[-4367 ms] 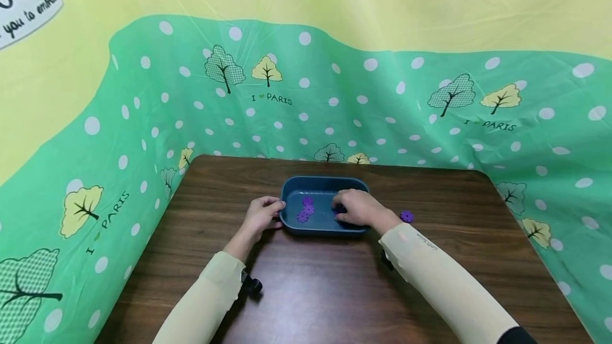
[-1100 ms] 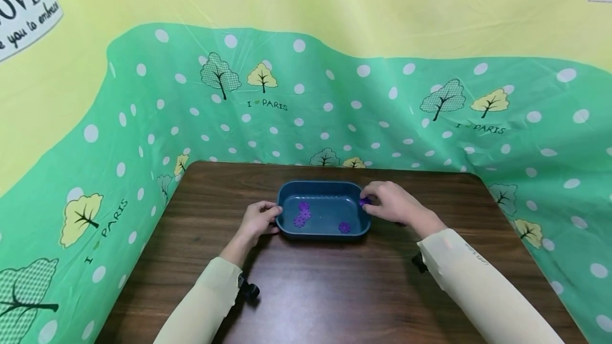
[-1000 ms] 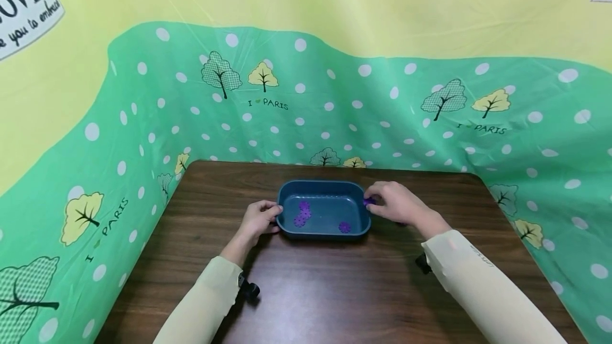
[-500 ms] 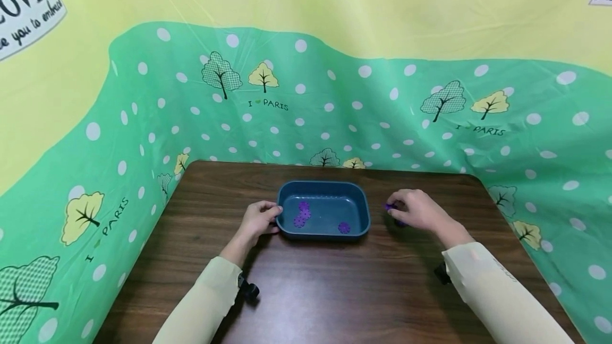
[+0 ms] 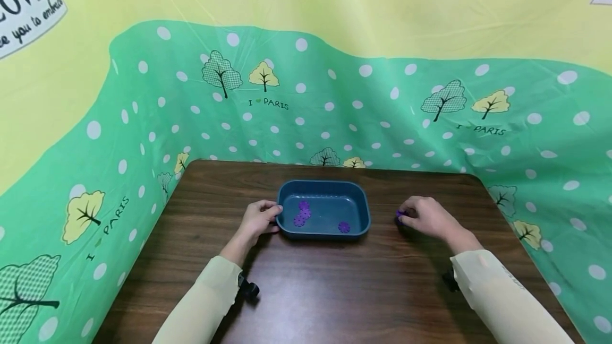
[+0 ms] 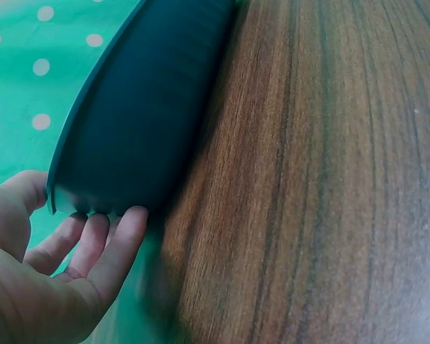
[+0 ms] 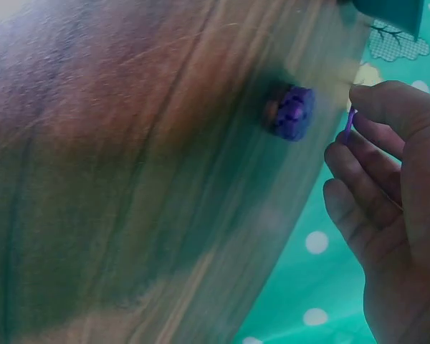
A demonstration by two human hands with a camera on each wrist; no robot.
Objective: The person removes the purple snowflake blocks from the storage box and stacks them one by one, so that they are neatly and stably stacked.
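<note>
The left hand grips the left end of the dark blue tray, thumb on the rim, fingers curled beneath. The right hand pinches a thin purple disc right of the tray; another purple piece (blurred) lies on the wooden table nearby. Three purple pieces lie in the tray.

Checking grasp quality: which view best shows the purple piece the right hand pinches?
The right wrist view: the purple piece shows edge-on between the right hand fingertips. The head view shows only a purple speck at that hand. The left wrist view misses it.
</note>
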